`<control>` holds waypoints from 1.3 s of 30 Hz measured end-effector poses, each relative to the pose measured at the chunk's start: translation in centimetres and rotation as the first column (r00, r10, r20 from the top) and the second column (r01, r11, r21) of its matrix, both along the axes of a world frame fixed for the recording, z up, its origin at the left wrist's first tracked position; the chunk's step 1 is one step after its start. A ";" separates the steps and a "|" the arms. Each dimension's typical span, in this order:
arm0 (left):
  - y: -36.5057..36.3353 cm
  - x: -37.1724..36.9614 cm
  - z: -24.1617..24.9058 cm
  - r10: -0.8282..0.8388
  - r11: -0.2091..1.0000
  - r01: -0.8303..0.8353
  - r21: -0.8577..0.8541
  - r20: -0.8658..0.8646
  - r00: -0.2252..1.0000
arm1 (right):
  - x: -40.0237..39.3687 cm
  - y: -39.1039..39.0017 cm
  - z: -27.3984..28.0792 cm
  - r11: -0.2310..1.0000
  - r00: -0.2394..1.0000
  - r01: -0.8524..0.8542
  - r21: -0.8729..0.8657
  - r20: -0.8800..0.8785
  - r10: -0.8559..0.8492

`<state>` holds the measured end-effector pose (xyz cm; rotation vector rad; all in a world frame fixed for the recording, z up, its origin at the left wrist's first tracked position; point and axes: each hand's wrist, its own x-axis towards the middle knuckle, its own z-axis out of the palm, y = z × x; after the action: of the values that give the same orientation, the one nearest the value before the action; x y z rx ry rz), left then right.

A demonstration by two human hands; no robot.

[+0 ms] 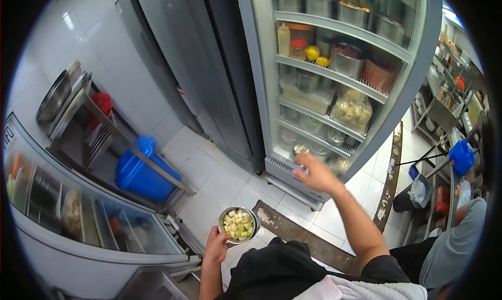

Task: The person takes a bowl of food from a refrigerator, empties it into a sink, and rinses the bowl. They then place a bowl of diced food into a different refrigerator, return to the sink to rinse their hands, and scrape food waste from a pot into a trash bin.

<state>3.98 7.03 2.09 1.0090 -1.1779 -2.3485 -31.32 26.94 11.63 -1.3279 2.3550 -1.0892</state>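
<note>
A round metal bowl (pixel 254 228) full of pale green and white diced pieces (pixel 238 224) is held at its left rim by my left hand (pixel 216 244), thumb over the edge. My right hand (pixel 316 175) reaches out in front of the lower part of a glass-door fridge (pixel 342 85), fingers apart, nothing held. Behind the glass, shelves carry metal pots, a squeeze bottle (pixel 284 40), yellow fruits (pixel 312 53) and a bag of pale food (pixel 351 110). Whether my right fingertips touch the door cannot be made out.
Left of me stand another glass-front fridge (pixel 94 227), a blue bin (pixel 144 169) and a rack (pixel 86 109) with metal trays. A dark floor strip (pixel 308 234) crosses the tiles. At right are a person in grey (pixel 455 247), a black bin (pixel 410 195) and metal counters.
</note>
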 end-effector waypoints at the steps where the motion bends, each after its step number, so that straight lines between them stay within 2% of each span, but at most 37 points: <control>1: -0.8 -0.7 -0.7 -0.006 1.000 0.006 0.008 0.006 1.000 | -1.9 -0.8 1.9 0.999 0.992 0.045 -0.025 -0.114 -0.048; 3: -2.8 -1.8 -2.9 -0.016 1.000 0.016 0.023 0.019 1.000 | -4.0 -3.1 8.1 0.991 0.959 0.127 -0.039 -0.249 -0.133; 4: -3.8 -2.4 -3.6 -0.029 0.999 0.029 0.020 0.040 0.999 | -5.2 -4.5 10.5 0.989 0.905 0.111 -0.096 -0.403 -0.140; 7: -6.7 -4.8 -3.9 -0.044 0.997 0.041 0.068 0.045 0.998 | -8.7 -10.3 16.6 0.979 0.621 0.028 -0.200 -0.764 -0.174; 11: -13.3 -8.0 -6.8 -0.156 0.986 0.148 0.070 0.113 0.981 | -11.7 -20.6 24.7 0.986 0.477 0.160 -0.042 -0.871 -0.115; 13: -17.0 -9.5 -7.5 -0.215 0.977 0.210 0.048 0.148 0.965 | -14.1 -25.9 26.9 0.988 0.440 0.153 0.017 -0.897 -0.053; 15: -20.3 -11.8 -7.4 -0.286 0.957 0.291 -0.002 0.176 0.942 | -17.1 -30.6 27.8 0.947 0.341 0.308 0.094 -0.940 -0.018; 17: -24.0 -13.9 -8.5 -0.351 0.936 0.352 0.026 0.165 0.922 | -17.6 -33.5 29.4 0.758 0.391 0.557 0.341 -0.912 0.123; 19: -27.2 -15.8 -8.7 -0.380 0.925 0.377 0.049 0.164 0.911 | -18.5 -35.1 29.4 0.640 0.391 0.637 0.429 -0.896 0.211; 23: -32.3 -18.9 -7.8 -0.479 0.877 0.479 0.038 0.132 0.868 | -20.3 -37.1 27.7 0.648 0.305 0.689 0.324 -0.941 0.146; 28: -36.3 -21.2 -7.0 -0.527 0.845 0.533 -0.035 0.107 0.843 | -20.2 -37.8 26.8 0.687 0.264 0.699 0.198 -0.964 0.009; 32: -38.3 -22.4 -6.2 -0.532 0.847 0.526 0.079 0.080 0.843 | -21.3 -37.7 26.4 0.711 0.221 0.682 0.171 -0.975 0.023; 35: -39.7 -22.8 -7.2 -0.537 0.843 0.530 0.089 0.108 0.837 | -18.6 -38.0 26.3 0.697 0.217 0.694 0.179 -0.976 0.034; 39: -40.8 -23.8 -8.1 -0.551 0.835 0.544 0.089 0.140 0.823 | -12.8 -36.1 25.7 0.823 0.136 0.565 0.064 -0.991 -0.016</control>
<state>-19.87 -33.77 -6.03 0.9854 -1.6718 -2.7744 -44.16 -9.16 37.32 -1.6038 3.5431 0.7264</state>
